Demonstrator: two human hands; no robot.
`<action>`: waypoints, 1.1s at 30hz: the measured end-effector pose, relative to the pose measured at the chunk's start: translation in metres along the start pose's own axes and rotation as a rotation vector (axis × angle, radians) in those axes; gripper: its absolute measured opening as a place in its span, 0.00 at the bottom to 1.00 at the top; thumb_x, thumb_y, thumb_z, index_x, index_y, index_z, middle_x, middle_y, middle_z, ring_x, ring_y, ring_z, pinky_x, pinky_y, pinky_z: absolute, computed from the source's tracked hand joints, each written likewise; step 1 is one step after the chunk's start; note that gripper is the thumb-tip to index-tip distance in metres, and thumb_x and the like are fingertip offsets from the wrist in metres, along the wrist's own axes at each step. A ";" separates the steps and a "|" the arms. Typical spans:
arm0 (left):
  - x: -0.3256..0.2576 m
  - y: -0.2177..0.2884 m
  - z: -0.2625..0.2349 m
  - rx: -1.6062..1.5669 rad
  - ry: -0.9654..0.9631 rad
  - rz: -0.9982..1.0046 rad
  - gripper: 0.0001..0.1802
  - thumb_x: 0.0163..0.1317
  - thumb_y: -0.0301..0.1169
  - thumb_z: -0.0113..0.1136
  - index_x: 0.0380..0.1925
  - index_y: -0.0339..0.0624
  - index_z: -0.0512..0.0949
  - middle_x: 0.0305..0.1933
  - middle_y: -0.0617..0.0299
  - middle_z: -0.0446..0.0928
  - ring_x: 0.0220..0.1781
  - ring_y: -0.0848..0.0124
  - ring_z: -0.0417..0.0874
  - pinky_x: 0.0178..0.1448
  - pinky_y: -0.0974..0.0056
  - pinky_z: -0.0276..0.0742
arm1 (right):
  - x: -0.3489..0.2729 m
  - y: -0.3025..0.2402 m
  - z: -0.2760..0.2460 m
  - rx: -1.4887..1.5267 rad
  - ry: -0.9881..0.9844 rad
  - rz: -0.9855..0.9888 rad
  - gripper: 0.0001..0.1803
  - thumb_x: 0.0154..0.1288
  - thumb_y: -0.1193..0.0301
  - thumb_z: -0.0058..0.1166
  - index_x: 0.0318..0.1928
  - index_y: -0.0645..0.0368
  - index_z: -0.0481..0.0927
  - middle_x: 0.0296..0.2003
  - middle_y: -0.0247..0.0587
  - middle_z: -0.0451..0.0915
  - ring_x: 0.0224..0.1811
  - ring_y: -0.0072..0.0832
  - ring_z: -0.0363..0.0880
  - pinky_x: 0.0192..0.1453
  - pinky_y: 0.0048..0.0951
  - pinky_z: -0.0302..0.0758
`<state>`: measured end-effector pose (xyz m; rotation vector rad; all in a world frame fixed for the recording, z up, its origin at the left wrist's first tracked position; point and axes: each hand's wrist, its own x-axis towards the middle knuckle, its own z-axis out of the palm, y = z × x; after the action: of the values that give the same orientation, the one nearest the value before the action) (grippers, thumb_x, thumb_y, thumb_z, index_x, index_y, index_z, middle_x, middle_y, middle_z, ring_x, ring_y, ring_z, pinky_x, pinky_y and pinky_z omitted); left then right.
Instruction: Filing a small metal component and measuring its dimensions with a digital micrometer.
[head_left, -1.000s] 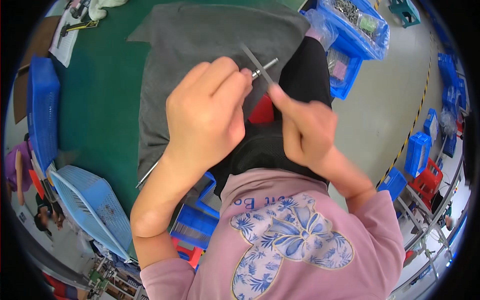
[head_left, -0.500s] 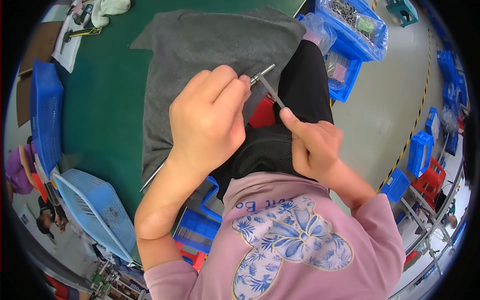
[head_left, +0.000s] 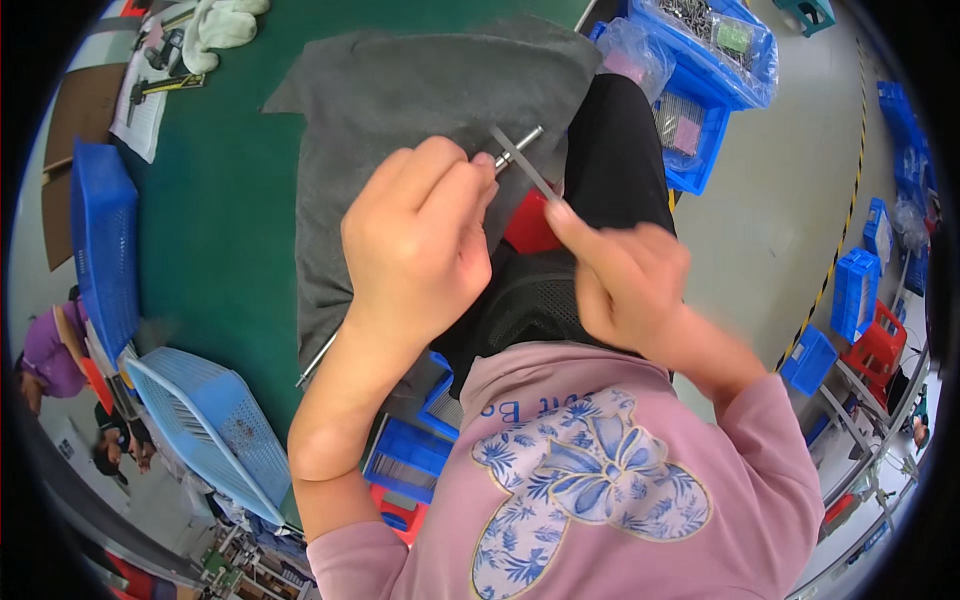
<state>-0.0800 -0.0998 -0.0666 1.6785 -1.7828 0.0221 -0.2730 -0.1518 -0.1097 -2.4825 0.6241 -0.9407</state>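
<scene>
a slim, shiny metal rod [head_left: 531, 138] points far right; a flat grey strip [head_left: 534, 175] crosses it, tip far left.

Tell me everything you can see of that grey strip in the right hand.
The strip is narrow, straight and looks metallic. The right hand grips its near end. It slants away leftward, its blurred far end over the cloth, crossing the rod in the left hand; whether they touch is unclear.

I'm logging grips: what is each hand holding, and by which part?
The left hand grips a metal rod just behind its protruding upper end. The right hand holds a flat strip by its lower end.
</scene>
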 end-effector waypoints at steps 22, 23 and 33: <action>0.002 0.004 0.000 0.027 0.005 -0.073 0.09 0.44 0.20 0.65 0.27 0.40 0.77 0.28 0.62 0.73 0.27 0.63 0.76 0.29 0.61 0.71 | 0.121 0.079 -0.001 -0.312 0.114 -0.003 0.26 0.60 0.71 0.55 0.60 0.60 0.73 0.24 0.46 0.79 0.22 0.42 0.78 0.26 0.39 0.73; 0.002 0.004 0.000 0.052 -0.017 -0.081 0.09 0.44 0.20 0.65 0.27 0.40 0.76 0.28 0.62 0.73 0.28 0.63 0.76 0.29 0.61 0.72 | 0.123 0.079 -0.003 -0.323 0.122 -0.010 0.26 0.60 0.71 0.55 0.60 0.60 0.73 0.24 0.46 0.79 0.22 0.42 0.78 0.26 0.39 0.73; 0.001 0.000 -0.006 -0.095 0.006 -0.264 0.08 0.52 0.22 0.63 0.30 0.39 0.73 0.31 0.60 0.73 0.25 0.61 0.79 0.27 0.58 0.74 | 0.102 0.043 -0.008 0.026 0.118 0.003 0.09 0.50 0.68 0.66 0.31 0.57 0.83 0.31 0.39 0.76 0.32 0.36 0.77 0.35 0.36 0.70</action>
<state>-0.0772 -0.0982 -0.0616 1.8276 -1.5205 -0.1708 -0.2209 -0.2433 -0.0741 -2.4165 0.6491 -1.0933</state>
